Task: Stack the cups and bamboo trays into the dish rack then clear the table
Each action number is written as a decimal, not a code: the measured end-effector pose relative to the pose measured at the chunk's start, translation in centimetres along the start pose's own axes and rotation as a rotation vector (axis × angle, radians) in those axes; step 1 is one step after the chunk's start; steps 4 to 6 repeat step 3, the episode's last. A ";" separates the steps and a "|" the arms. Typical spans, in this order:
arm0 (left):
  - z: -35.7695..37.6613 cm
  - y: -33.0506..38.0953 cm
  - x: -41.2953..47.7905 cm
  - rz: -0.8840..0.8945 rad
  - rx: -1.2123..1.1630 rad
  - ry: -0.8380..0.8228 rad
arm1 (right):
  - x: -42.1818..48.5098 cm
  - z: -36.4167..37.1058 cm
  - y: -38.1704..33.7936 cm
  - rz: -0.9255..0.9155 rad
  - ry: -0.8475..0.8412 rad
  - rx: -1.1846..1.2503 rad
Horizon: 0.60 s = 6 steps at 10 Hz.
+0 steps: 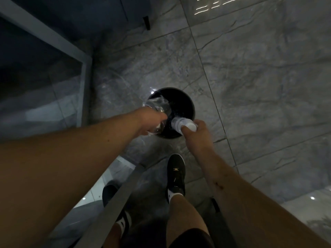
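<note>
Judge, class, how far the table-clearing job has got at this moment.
Done: cannot tell; no dish rack or table top shows. In hand: the left hand holds crumpled clear plastic and the right hand a white cup, both over the black bin. Left: dropping them in.

White cups (182,124) tilted over bin (186,102)

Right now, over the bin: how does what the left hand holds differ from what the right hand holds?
The left hand holds a clear plastic bottle, see-through and glinting; the right hand holds a white bottle, opaque and matte. The clear plastic bottle looks crumpled; the white bottle keeps a smooth round shape. The clear one reaches further across the black bin than the white one. Both are held over the bin's opening.
</note>
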<state>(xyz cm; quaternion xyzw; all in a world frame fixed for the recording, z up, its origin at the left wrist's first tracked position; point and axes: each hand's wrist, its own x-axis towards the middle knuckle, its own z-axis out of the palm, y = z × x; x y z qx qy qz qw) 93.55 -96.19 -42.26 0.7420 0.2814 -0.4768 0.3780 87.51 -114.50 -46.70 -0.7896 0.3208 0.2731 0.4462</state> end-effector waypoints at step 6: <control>-0.5 -1.2 -5.0 0.115 0.422 -0.020 | -3.3 -2.1 -1.7 0.098 -0.116 -0.069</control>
